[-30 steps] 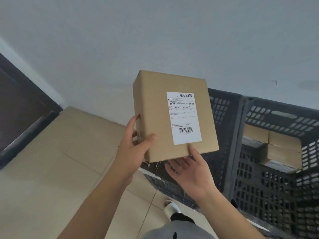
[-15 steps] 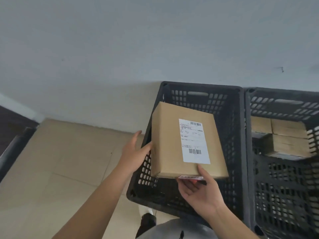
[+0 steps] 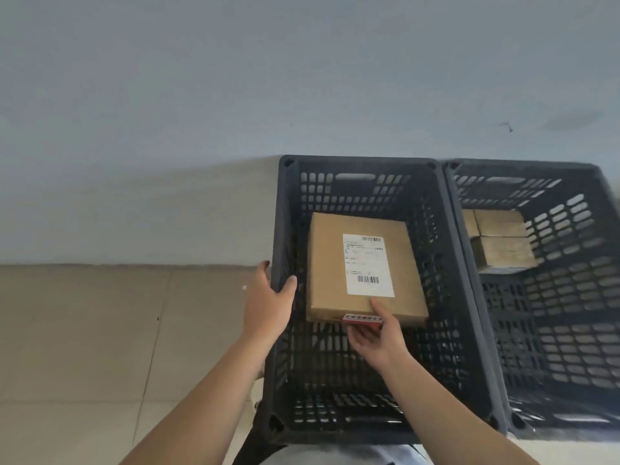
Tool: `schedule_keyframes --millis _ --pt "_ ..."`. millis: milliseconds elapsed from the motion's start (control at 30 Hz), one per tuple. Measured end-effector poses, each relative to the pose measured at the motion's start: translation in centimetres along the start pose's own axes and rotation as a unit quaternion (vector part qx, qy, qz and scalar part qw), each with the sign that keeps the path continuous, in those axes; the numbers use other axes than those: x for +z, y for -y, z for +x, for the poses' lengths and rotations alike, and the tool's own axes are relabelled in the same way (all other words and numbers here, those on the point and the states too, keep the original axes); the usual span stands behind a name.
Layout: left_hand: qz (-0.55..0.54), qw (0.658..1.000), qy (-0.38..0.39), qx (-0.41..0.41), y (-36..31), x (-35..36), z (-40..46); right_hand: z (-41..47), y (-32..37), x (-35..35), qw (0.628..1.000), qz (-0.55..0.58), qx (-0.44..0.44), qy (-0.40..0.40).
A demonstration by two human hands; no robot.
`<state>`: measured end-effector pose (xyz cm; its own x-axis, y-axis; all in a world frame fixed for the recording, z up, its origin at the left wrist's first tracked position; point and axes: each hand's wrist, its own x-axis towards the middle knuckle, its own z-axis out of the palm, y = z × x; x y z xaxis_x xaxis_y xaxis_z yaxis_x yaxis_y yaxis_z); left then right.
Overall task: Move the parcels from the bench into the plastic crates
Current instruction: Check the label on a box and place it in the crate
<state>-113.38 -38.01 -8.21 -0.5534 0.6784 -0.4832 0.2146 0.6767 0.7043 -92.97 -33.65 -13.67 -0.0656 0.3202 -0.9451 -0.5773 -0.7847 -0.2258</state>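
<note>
Pinching the near edge of the box (image 3: 365,270), thumb on top and fingers beneath, my right hand (image 3: 377,333) holds it low inside the left crate (image 3: 285,229), while my left hand (image 3: 268,303) grips that crate's left rim. I see plain brown cardboard with a white barcode label (image 3: 368,265), and dark perforated plastic walls. More boxes (image 3: 500,243) lie in the right crate (image 3: 570,297) alongside.

Two dark crates (image 3: 285,229) (image 3: 570,297), four cardboard parcels (image 3: 328,263) (image 3: 500,221) (image 3: 503,251) (image 3: 468,221), two hands (image 3: 268,307) (image 3: 379,337).
</note>
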Motion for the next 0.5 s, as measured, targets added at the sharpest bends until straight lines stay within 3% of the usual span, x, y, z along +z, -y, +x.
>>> schedule_keyframes --millis 267,500 --pt "0.052 0.998 -0.021 -0.010 0.7 0.8 1.0 5.8 -1.1 1.3 0.996 -0.075 -0.053 -0.007" --pt "0.050 0.998 -0.038 -0.004 0.9 0.8 0.8 7.8 -1.6 2.1 0.999 -0.035 -0.037 0.019"
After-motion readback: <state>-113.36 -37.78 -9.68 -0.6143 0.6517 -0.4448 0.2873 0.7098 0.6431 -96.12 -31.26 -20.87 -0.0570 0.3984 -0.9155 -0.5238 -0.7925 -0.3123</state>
